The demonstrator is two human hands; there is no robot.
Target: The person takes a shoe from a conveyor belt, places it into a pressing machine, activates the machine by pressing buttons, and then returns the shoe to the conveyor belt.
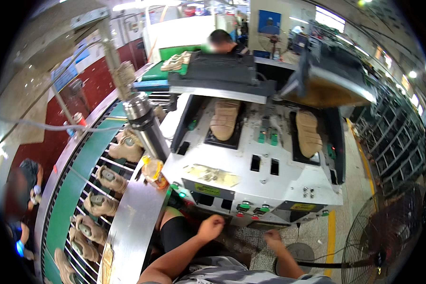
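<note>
My left hand (211, 228) hangs before the front panel of a white two-station press machine (232, 165), fingers curled and nothing visible in them. To its right, my right hand (272, 237) is smeared at the fingers, below the green and red push buttons (254, 211); I see no object in it. Neither hand appears to touch the machine. One beige shoe (224, 119) lies sole up on the left station, a second beige shoe (309, 134) on the right one. Above them stand a black left cover (217, 75) and a tilted right cover (331, 85).
Left of me runs a roller conveyor with a green belt (75, 189), carrying several beige shoes (99, 204). A steel thermos (146, 125) and a yellow-labelled bottle (154, 171) stand between conveyor and machine. A floor fan (383, 232) is at right, near metal racks (393, 142). Other people work behind and left.
</note>
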